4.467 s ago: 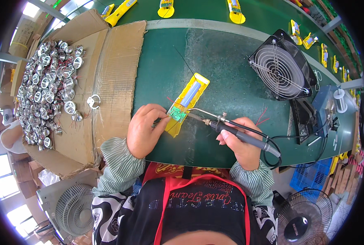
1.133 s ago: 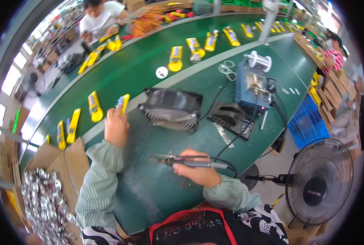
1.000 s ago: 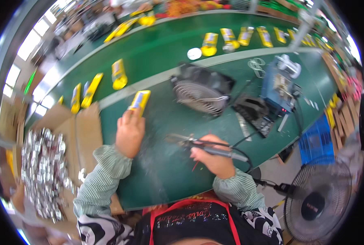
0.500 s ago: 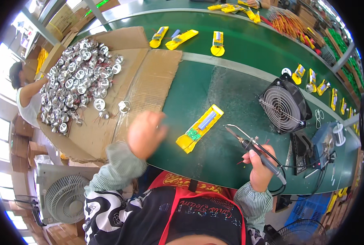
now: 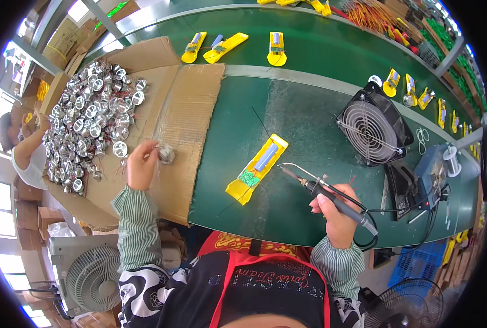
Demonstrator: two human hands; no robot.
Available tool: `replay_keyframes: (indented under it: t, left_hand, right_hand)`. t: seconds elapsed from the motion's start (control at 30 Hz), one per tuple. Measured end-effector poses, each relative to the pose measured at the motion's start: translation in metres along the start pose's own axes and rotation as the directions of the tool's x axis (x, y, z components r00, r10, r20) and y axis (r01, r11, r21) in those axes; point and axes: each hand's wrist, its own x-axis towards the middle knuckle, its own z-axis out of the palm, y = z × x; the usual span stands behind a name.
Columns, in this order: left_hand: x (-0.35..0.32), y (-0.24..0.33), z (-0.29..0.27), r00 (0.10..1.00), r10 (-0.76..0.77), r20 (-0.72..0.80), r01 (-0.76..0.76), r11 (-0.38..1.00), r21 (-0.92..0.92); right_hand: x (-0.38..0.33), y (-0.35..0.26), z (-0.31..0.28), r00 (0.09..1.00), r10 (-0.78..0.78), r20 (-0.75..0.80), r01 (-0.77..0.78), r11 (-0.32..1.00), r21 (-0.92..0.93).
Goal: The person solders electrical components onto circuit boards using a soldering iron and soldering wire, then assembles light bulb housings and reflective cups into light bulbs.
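Note:
My left hand (image 5: pixel 141 165) is over the cardboard with thumb and fingertips pinched together at a small silver reflector lamp (image 5: pixel 167 154); the lamp is slightly blurred, and the exact grip point is hard to make out. In my right hand (image 5: pixel 337 220) is a soldering iron (image 5: pixel 341 206), its fingers wrapped round the dark handle. The iron's bent metal tip points left, close beside a yellow plastic casing (image 5: pixel 233 189). That casing lies tilted on the green bench, holding a blue cylindrical battery (image 5: pixel 266 157) and a green circuit board (image 5: pixel 249 178) with thin wires.
An opened cardboard box (image 5: pixel 191 115) at left bears a heap of reflector lamps (image 5: pixel 93 109). A black fan with a wire guard (image 5: pixel 370 131), a blue soldering station (image 5: pixel 432 177) and a solder spool (image 5: pixel 451 161) stand right. More yellow casings (image 5: pixel 276 54) line the green belt beyond. Another person works far left.
My left hand has moved left from the bench edge onto the cardboard and closed at a reflector lamp. The right hand keeps the iron near the casing. The view has shifted slightly.

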Motion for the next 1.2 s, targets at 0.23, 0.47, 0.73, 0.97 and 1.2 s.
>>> replay_keyframes:
  t: [0.23, 0.47, 0.73, 0.97, 1.2]
  left_hand:
    - [-0.024, 0.077, 0.030, 0.954, 0.112, 0.277, 0.071, 0.816, -0.574]
    - [-0.037, 0.108, 0.040, 0.869, 0.063, 0.491, 0.128, 0.929, -0.346]
    - [-0.052, 0.129, 0.057, 0.869, 0.186, 0.459, -0.067, 0.963, -0.262]
    - [-0.058, 0.127, 0.070, 0.831, 0.424, 0.359, -0.379, 0.905, -0.192]
    - [-0.057, 0.127, 0.068, 0.799, 0.436, 0.414, -0.407, 0.899, -0.162]
  right_hand:
    - [-0.003, -0.001, 0.007, 1.000, -0.006, 0.028, 0.005, 1.000, 0.003]
    - [-0.007, 0.001, 0.011, 0.992, -0.017, 0.123, 0.019, 1.000, -0.020]
    - [-0.004, 0.009, 0.017, 0.975, 0.075, 0.207, -0.080, 0.997, 0.018]
    - [0.003, 0.015, 0.020, 0.967, 0.151, 0.207, -0.167, 0.984, 0.060]
    - [0.007, 0.019, 0.022, 0.961, 0.159, 0.226, -0.177, 0.982, 0.062]
